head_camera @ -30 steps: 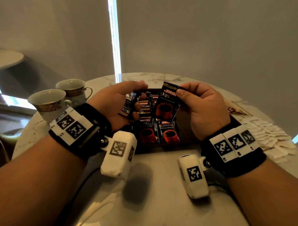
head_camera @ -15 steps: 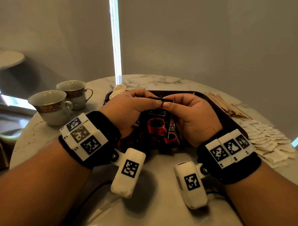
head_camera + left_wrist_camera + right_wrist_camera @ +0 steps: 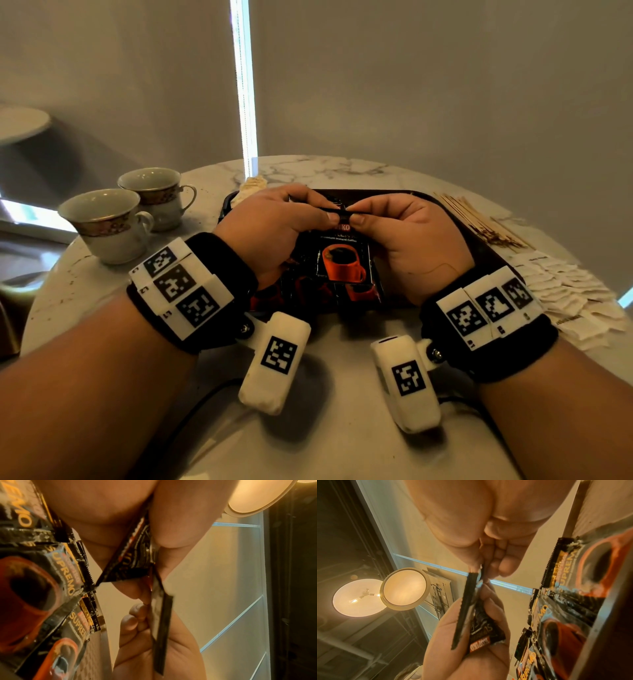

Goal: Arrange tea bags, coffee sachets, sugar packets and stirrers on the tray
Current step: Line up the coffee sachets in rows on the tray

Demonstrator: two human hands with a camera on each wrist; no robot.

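- Two teacups (image 3: 113, 224) stand at the table's left edge, well apart from the tray (image 3: 478, 246); I judge that side safe so long as the left elbow does not swing out.
- The left hand (image 3: 270, 228) pinches the top seam of a coffee sachet (image 3: 342, 262) between thumb and forefinger, with the other fingers curled behind it.
- The sachet hangs upright over the tray, above the coffee sachets on the tray (image 3: 359, 294) that lie in overlapping rows.
- To do this step well, I would lower the sachet flat onto the next free spot, print up and seam away, lapping its neighbour evenly, and let go with one hand before the other so it does not skid.
- The right hand (image 3: 407, 236) grips the same seam from the other side, thumb and forefinger closed on it, touching the left fingertips.
- The tray's right half looks bare and dark, giving room for the rest; its raised rim means items must come in from above.
- Stirrers (image 3: 479, 222) lie fanned just beside the tray's right rim, and sugar packets (image 3: 568, 291) spread near the table's right edge; a careless sweep there could push them off.
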